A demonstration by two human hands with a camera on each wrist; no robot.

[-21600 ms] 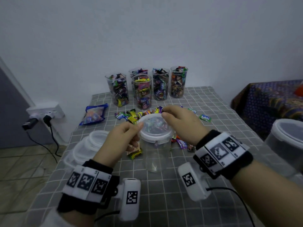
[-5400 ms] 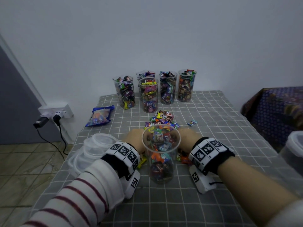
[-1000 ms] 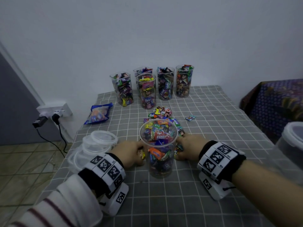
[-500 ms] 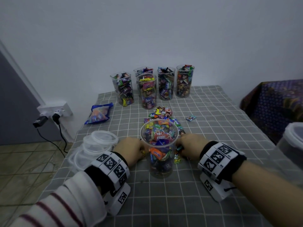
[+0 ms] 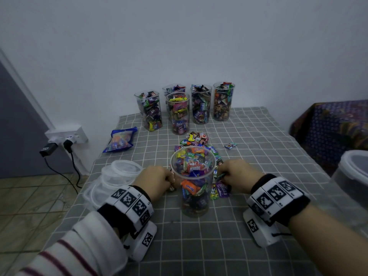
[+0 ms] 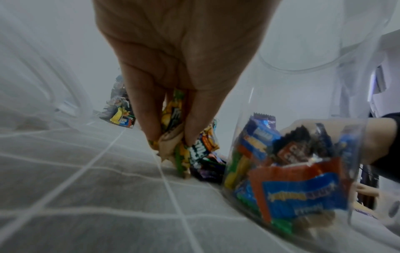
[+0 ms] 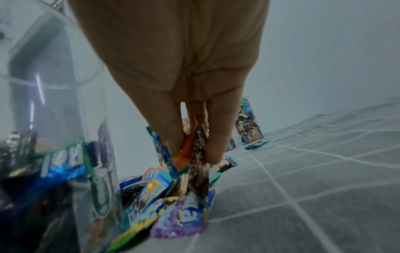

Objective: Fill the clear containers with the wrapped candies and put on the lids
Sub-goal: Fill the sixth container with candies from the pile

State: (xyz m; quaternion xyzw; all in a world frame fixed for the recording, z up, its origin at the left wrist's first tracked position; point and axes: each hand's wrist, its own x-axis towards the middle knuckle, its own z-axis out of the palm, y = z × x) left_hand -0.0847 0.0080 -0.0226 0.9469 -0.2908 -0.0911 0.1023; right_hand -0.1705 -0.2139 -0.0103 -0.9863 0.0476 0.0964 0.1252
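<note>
A tall clear container, lidless and nearly full of wrapped candies, stands in the middle of the grey checked table. My left hand sits just left of it and pinches a few wrapped candies off the cloth. My right hand sits just right of it, pinching an orange and a dark wrapped candy above the loose pile. More loose candies lie behind the container. The container fills the right of the left wrist view and the same container the left of the right wrist view.
Several filled lidless containers stand in a row at the back by the wall. A stack of clear lids lies at the table's left edge. A blue candy bag lies back left. A large lidded tub is at the right.
Both hands have closed in on candies beside the container and now pinch them. The container has stayed in place.
</note>
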